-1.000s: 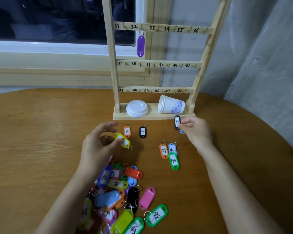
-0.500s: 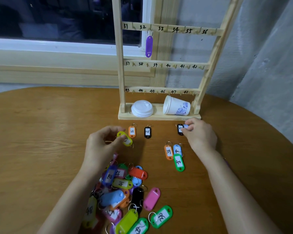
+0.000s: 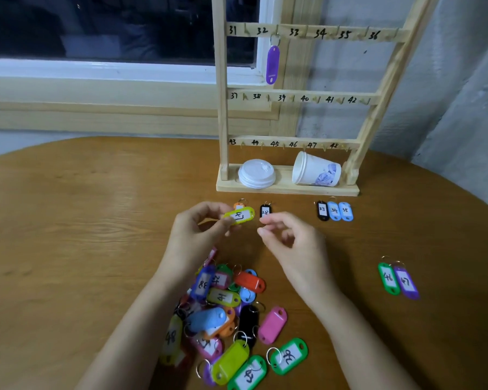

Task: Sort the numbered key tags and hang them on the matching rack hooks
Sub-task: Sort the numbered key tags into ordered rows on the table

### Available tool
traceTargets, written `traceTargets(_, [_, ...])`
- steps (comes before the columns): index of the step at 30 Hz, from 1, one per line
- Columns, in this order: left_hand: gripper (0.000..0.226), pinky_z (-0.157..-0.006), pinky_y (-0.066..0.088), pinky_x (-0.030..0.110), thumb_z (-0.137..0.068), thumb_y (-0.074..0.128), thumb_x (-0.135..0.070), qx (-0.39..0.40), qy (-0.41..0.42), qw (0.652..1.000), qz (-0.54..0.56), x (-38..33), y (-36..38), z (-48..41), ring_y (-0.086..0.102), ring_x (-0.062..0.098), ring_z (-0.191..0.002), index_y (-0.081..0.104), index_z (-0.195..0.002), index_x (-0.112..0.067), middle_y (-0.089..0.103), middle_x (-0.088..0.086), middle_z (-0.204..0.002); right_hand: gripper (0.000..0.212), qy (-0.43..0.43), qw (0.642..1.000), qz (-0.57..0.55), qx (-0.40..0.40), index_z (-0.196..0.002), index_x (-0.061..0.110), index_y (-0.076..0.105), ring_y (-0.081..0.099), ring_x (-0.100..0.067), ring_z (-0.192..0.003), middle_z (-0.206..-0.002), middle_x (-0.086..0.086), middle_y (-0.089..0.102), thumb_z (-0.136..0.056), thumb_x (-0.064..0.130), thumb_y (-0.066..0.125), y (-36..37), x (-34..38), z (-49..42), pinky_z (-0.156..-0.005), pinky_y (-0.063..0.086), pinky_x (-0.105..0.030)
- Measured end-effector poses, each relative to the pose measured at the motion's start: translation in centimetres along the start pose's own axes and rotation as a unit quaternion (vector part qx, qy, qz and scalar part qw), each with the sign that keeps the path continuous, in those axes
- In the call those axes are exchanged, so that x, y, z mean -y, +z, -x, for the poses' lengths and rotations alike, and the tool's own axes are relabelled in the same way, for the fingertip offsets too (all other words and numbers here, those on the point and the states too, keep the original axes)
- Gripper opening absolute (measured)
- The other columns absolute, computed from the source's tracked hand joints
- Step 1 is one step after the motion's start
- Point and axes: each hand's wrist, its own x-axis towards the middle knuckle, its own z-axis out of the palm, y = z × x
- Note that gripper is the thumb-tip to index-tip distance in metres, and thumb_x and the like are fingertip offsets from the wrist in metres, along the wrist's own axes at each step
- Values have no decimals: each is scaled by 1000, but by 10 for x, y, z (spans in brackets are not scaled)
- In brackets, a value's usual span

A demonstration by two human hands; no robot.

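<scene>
Dim, soft indoor light; slight blur, wide-angle bending at edges.

Wooden table (image 3: 82,235): rack (image 3: 288,190), heap of key tags (image 3: 226,313), tag trio (image 3: 334,211), tag pair (image 3: 397,278).

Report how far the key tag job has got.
Done: one purple tag hangs on the rack, top row; small sorted groups lie on the table, such as the 33-34-35 trio. In hand: the left hand pinches a yellow tag; the right hand holds nothing. Left: the mixed pile; the rack is otherwise bare.
</scene>
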Motion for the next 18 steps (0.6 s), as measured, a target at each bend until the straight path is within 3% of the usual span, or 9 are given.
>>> traceTargets(4, [7,-74,52,31,-82,67,-4,13,-29,998,46,0,0,0,66,18,-71,65,-88,-8,69,13,-78,11,31,997,-73,13,-93,22,70,62,-1,-79,-81,12,67,-84,17,70,-3,2,1,-70,49,-16])
traceTargets(7, [9,-68,53,21,-79,70,-7,61,-45,997,31,-2,2,2,65,15,-70,67,-88,-7,71,10,-77,15,61,992,-113,20,-99,23,71,64,-1,-85,-87,10,70,-84,20,70,-4,4,2,-76,52,-19])
traceTargets(11, [23,-70,53,21,-70,73,-22,119,-45,992,-8,-5,3,6,65,13,-72,69,-87,-7,70,10,-79,11,112,975,-191,21,-94,27,70,66,1,-86,-90,6,73,-84,22,70,-6,7,3,-73,50,-16])
traceTargets(13, [17,-69,53,20,-73,72,-19,97,-28,994,-34,-6,-3,4,66,11,-73,70,-88,-10,71,9,-80,12,128,969,-212,5,-96,23,70,63,7,-77,-88,5,73,-85,22,69,-9,8,2,-66,47,-11])
traceTargets(15, [9,-69,54,22,-79,71,-10,32,-15,997,-68,-6,-17,-2,66,13,-75,70,-87,-12,72,8,-83,15,135,966,-221,-7,-101,18,70,59,10,-69,-88,5,71,-86,20,67,-13,8,1,-60,44,-7])
traceTargets(18, [9,-61,52,15,-81,69,-3,-50,-18,994,-94,-6,-39,-7,66,9,-70,70,-87,-10,71,6,-82,17,143,962,-232,-9,-104,14,69,57,11,-63,-84,5,69,-87,17,65,-18,7,0,-56,42,-6])
